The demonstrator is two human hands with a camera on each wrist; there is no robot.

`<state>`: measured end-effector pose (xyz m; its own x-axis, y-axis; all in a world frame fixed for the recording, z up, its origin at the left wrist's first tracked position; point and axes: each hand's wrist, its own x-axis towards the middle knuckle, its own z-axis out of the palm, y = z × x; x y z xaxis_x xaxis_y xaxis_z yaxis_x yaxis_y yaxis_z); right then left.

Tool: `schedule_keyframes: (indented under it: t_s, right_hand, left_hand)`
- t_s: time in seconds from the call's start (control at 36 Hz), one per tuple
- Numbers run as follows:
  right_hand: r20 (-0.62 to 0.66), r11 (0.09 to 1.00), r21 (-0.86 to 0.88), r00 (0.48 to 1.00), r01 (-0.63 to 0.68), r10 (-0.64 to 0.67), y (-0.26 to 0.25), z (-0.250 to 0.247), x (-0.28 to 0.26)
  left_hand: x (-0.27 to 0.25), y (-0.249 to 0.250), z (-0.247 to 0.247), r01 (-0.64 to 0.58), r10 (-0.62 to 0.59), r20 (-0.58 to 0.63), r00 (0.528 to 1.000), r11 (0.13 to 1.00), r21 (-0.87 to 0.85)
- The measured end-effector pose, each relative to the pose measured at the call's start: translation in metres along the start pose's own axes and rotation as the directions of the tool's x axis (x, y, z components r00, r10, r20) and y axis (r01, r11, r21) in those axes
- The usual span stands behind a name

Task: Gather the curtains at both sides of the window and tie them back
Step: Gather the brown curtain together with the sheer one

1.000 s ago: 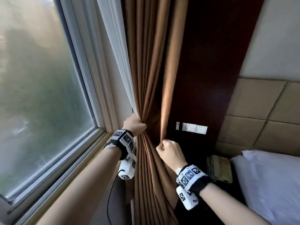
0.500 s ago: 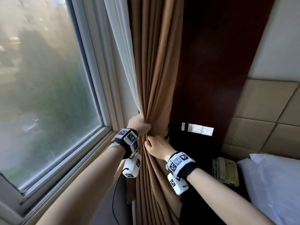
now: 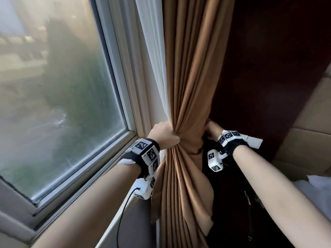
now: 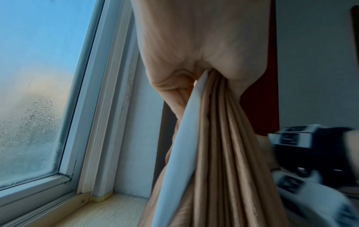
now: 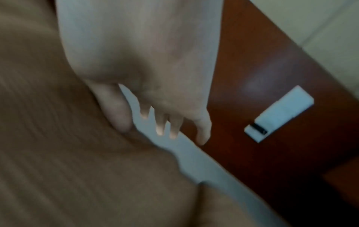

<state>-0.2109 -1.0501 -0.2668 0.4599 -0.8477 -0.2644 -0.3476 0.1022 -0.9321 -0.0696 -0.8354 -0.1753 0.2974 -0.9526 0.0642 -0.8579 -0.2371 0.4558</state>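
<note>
The brown curtain (image 3: 189, 77) hangs to the right of the window, with a white sheer curtain (image 3: 154, 68) along its left edge. My left hand (image 3: 163, 133) grips both, bunched into a waist at sill height. In the left wrist view the left hand (image 4: 194, 61) squeezes the brown folds (image 4: 219, 153) and the white edge (image 4: 184, 138). My right hand (image 3: 212, 128) is at the right side of the bundle, partly hidden behind it. In the blurred right wrist view the right hand (image 5: 161, 130) has its fingers spread and straight, and the thumb lies against the brown cloth (image 5: 58, 153).
The fogged window pane (image 3: 53, 86) and its white frame (image 3: 125, 77) fill the left, with the sill (image 4: 108, 212) below. A dark wood panel (image 3: 268, 68) with a white switch plate (image 5: 279, 116) stands behind the curtain. White bedding (image 3: 318, 185) lies at the lower right.
My right hand let go of the loose fold and moved from the front of the bundle to its right rear side. The left hand kept its grip. The view moved closer.
</note>
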Motion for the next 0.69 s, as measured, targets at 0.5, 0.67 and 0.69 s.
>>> schedule_keyframes:
  t_s: [0.5, 0.67, 0.69]
  right_hand:
    - [-0.340, 0.861, -0.447, 0.844, 0.243, -0.415, 0.026, 0.011, -0.032]
    - [-0.400, 0.763, -0.559, 0.702, 0.323, -0.590, 0.038, 0.046, -0.106]
    - [-0.404, 0.758, -0.558, 0.687, 0.339, -0.604, 0.039, 0.052, -0.114]
  left_hand:
    - [0.017, -0.005, 0.000, 0.181, -0.184, -0.168, 0.969, 0.983, -0.031]
    - [0.024, 0.003, 0.004, 0.261, -0.270, -0.216, 0.938, 0.963, -0.066]
    - [0.024, 0.004, 0.004, 0.269, -0.278, -0.222, 0.935, 0.961, -0.070]
